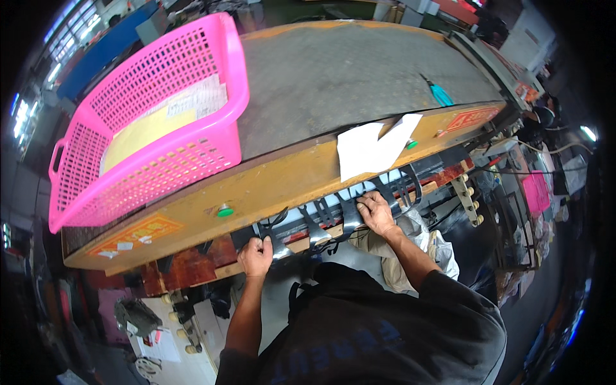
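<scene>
A glossy black sheet with strap-shaped cut-outs (317,234) lies across the low work surface under the front edge of a yellow machine beam. My left hand (255,258) is closed on the sheet's left part, thumb and fingers pressed together. Farther right, my right hand (377,214) has its fingers curled down onto the sheet between black strips. White material shows through the gaps. Both hands are close to the beam, and the fingertips are partly hidden.
Above the work, the yellow beam (289,181) carries a green button (224,211) and a hanging white paper (372,153). A pink basket (218,138) holding papers and teal-handled cutters (441,95) rest on its grey top. Pale sacks (401,266) are below my right forearm.
</scene>
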`<state>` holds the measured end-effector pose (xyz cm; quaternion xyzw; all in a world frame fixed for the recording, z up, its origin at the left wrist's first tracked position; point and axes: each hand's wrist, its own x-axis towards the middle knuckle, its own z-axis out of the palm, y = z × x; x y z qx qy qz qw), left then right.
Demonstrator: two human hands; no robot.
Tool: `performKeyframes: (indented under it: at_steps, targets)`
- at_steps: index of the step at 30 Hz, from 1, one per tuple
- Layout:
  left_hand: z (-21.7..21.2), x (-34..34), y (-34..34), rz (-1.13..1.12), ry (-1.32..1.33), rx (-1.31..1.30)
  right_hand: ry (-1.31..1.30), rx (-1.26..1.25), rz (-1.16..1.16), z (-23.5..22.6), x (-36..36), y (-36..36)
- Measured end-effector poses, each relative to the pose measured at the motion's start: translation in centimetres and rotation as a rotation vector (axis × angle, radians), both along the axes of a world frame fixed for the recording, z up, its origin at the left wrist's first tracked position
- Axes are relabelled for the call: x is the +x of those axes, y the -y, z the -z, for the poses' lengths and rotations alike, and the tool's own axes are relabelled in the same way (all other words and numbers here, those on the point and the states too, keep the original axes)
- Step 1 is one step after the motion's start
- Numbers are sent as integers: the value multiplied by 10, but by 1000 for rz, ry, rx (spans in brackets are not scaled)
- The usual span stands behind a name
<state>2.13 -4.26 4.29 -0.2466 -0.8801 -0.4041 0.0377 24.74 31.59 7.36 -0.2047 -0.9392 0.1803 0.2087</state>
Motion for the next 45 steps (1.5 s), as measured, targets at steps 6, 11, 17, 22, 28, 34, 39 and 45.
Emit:
performKeyframes:
  at_steps: [6, 11, 17, 22, 28, 34, 39, 45]
  targets:
    - [6, 7, -1, -53, 21, 9, 105, -60, 121, -3, -11, 7]
    - [18, 39, 14, -48, 0, 60, 320, -54, 102, -36, 8, 23]
    - [-14, 99, 58, -74, 357, 1, 268, 22, 115, -49, -16, 16]
    - [-44, 106, 63, -58, 106, -118, 514, 39, 35, -15, -42, 59]
    - [-14, 132, 41, 221, -144, -181, 592, 7, -5, -25, -2, 97]
    - [-6, 192, 74, 177, -178, -324, 542, -106, 51, -73, 7, 149]
    - [-6, 230, 89, 143, -162, -310, 468, -95, -32, -54, -10, 257]
    - [3, 253, 100, 124, -206, -342, 469, -154, -98, -44, -16, 268]
